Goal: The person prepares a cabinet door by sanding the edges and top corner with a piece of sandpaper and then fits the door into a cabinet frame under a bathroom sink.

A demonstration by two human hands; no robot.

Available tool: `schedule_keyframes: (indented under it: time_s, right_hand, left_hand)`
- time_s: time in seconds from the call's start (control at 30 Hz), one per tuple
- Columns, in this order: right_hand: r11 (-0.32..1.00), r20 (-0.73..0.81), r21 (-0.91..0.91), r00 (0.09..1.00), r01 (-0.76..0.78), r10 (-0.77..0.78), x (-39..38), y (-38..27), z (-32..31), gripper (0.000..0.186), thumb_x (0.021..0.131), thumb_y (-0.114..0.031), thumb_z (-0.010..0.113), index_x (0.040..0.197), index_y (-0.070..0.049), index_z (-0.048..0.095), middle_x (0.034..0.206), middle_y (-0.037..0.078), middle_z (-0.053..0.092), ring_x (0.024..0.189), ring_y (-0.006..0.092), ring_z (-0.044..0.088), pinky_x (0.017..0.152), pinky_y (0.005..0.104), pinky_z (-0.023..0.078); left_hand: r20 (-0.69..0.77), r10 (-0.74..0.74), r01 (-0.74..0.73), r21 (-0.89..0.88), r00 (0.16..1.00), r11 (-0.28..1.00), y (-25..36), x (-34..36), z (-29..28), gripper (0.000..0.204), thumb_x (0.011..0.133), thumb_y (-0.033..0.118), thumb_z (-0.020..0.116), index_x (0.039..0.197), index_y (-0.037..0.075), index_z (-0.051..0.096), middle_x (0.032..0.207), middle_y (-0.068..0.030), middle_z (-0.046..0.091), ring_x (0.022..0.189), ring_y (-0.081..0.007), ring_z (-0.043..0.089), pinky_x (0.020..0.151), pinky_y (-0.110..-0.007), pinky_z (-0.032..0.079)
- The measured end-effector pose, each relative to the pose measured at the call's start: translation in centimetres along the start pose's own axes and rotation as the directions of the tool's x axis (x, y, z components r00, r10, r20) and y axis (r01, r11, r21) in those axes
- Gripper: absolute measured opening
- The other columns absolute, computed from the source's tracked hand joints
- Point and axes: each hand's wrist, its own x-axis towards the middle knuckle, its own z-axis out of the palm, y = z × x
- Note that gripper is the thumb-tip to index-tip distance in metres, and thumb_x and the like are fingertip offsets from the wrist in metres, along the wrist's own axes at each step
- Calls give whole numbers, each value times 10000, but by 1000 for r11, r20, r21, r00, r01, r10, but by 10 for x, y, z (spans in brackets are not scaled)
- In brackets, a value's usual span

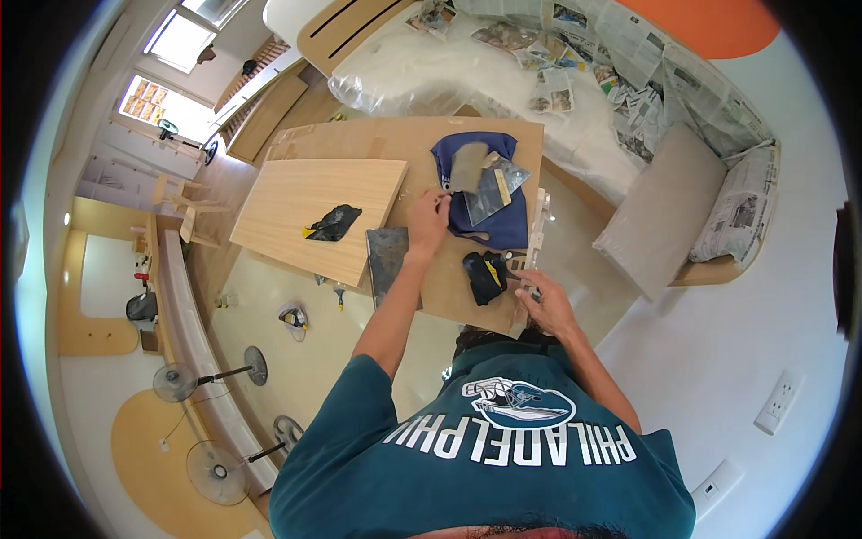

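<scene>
My left hand [428, 220] reaches to the near left edge of a dark blue cloth [496, 235], its fingers curled together; what they pinch is hidden. On the cloth lie a blurred grey-beige pad [468, 169] and a flat, shiny grey sheet [488, 199] with a pale wooden strip [503, 185] across it. My right hand [548, 305] is at the cardboard's right edge, fingers closed around something small I cannot make out. Just left of it sits a bunched black-and-yellow item [486, 278], perhaps a pair of gloves.
A light wooden board [305, 202] carries a crumpled black item [334, 223]; a dark grey slab [387, 256] stands beside it. Cardboard [431, 162] covers the work surface. Beyond is a bench under plastic sheeting [404, 67]. A grey cushion [666, 207] leans at right. Fans [256, 366] stand at left.
</scene>
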Motion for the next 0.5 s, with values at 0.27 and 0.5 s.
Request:
schedule_keyframes:
  time_s: [0.27,0.5]
  right_hand:
    - [989,-67,57,988,-133,137,4,26,-24,277,943,-115,696,1205,-26,687,1203,170,709,1065,350,689,907,379,539]
    - [996,-103,33,991,-78,81,20,38,-34,236,951,-134,688,1156,-19,706,1131,167,731,1049,325,693,939,372,519]
  left_hand:
    - [-168,-299,180,-498,939,848,-22,18,-24,111,987,32,560,1082,-26,560,880,-112,653,742,-189,679,701,-355,600]
    - [-15,-500,337,-722,866,605,-26,0,-28,127,1012,15,550,1129,-5,504,847,-77,583,758,-203,717,651,-348,623]
